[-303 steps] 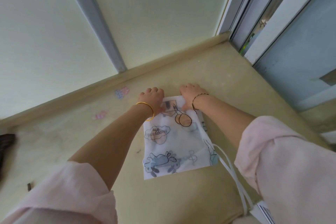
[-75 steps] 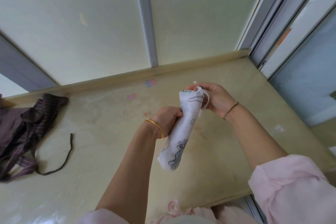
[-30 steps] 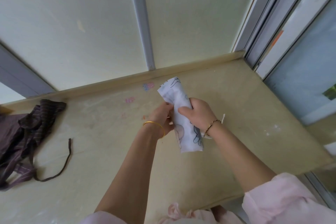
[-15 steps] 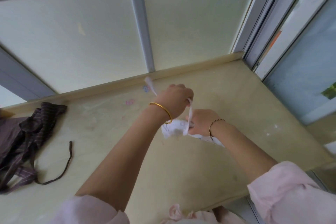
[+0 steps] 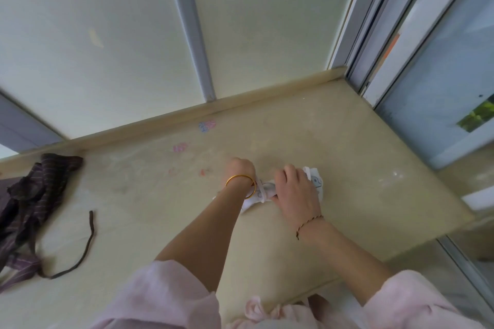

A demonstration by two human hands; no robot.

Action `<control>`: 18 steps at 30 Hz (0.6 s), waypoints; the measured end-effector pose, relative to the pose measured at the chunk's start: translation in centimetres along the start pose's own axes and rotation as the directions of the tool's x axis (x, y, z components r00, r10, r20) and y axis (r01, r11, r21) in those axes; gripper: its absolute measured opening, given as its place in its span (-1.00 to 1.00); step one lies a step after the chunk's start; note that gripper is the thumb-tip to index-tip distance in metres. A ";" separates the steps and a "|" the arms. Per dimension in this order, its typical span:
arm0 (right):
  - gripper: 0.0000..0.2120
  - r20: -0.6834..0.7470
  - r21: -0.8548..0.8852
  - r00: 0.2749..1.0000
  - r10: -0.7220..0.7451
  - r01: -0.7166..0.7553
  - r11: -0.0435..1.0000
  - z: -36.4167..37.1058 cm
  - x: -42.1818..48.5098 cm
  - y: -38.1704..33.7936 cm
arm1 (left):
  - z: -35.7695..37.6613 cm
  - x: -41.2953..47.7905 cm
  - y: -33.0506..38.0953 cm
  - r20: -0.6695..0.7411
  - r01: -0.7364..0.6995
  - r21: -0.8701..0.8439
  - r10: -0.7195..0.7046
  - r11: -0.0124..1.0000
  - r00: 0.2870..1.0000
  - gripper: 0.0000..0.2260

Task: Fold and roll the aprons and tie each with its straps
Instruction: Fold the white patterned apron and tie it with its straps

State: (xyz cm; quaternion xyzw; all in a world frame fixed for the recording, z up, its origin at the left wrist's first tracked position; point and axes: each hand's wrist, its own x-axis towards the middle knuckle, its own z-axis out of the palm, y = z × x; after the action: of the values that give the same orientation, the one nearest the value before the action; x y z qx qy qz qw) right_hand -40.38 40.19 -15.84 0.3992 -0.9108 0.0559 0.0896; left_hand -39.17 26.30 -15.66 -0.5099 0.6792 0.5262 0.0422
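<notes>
At the middle of the pale beige stone counter (image 5: 347, 157), a rolled white apron printed with cartoon figures (image 5: 316, 182) lies crosswise, low on the surface, its far end poking out past the knuckles. The right hand (image 5: 294, 192), with a dark thread bracelet (image 5: 310, 222) at the wrist, has its fingers curled over the roll and grips it. A thin white strap (image 5: 260, 191) loops round the roll just beside that grip. The left hand (image 5: 239, 169), with a gold bangle (image 5: 240, 181), is bent away from the camera over the roll's near end; its wrist hides the fingers, so I cannot tell what they hold.

Far to the left, well apart, a crumpled dark brown striped apron (image 5: 32, 195) sits in a heap, its dark strap (image 5: 88, 243) trailing across the counter. Small pink and blue stickers (image 5: 207, 125) dot the surface near the back ledge. A grey window post (image 5: 189, 29) rises behind, and a sliding glass door frame (image 5: 374, 21) closes off the right. Pink sleeves (image 5: 165, 299) fill the lower edge.

Half a second ago the left hand was raised, drawing the strap upward; now it is down at the roll. A second ago the roll stood upright in the air.
</notes>
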 end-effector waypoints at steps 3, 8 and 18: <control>-0.48 -0.110 0.133 0.993 0.048 -0.033 0.991 0.6 -2.4 0.2 | 0.6 0.0 -0.4 -0.005 0.012 0.001 -0.012 1.000 1.000 -0.83; -0.72 -0.129 0.225 0.983 0.130 -0.098 0.969 1.7 -5.7 1.0 | -0.3 -0.7 -0.4 -0.123 0.041 0.022 -0.038 0.999 0.992 -0.74; -0.74 0.724 0.683 0.668 0.172 -0.730 -0.040 2.2 -3.3 0.0 | 0.5 -1.6 -0.7 0.070 0.027 -0.259 -0.009 0.965 0.998 -0.79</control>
State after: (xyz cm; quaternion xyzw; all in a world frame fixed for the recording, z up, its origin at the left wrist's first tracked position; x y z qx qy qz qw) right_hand -38.42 42.18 -18.71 0.0188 -0.7196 0.5575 -0.4136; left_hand -38.15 27.79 -15.44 -0.4991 0.5979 0.6273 0.0029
